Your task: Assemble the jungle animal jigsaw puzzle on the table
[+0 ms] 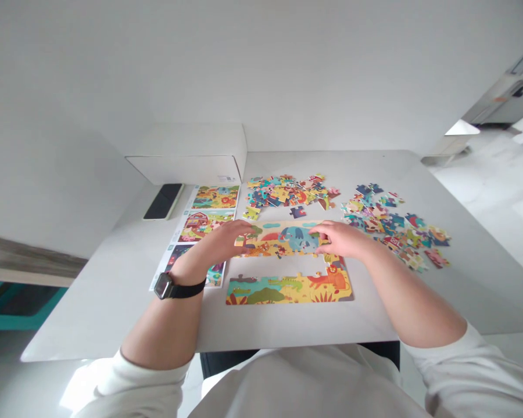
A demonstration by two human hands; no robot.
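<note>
My left hand [221,241] grips the left end of an upper jigsaw section [295,237] showing a blue elephant and a tiger. At the other end, my right hand [342,238] has its thumb and fingers curled around the right edge of the same section. Nearer to me lies a lower jigsaw section [283,292] with crocodiles, a bush and a lion. White table shows between the two sections on the left and in the middle, while pieces by the lion rise toward my right hand. My fingertips are partly hidden against the puzzle.
Loose jigsaw pieces [283,193] are heaped behind the sections, and another pile [390,223] spreads to the right. A reference sheet [215,198] with three pictures lies left, partly under my left forearm. A phone [163,201] rests beside it, before a white box [187,168].
</note>
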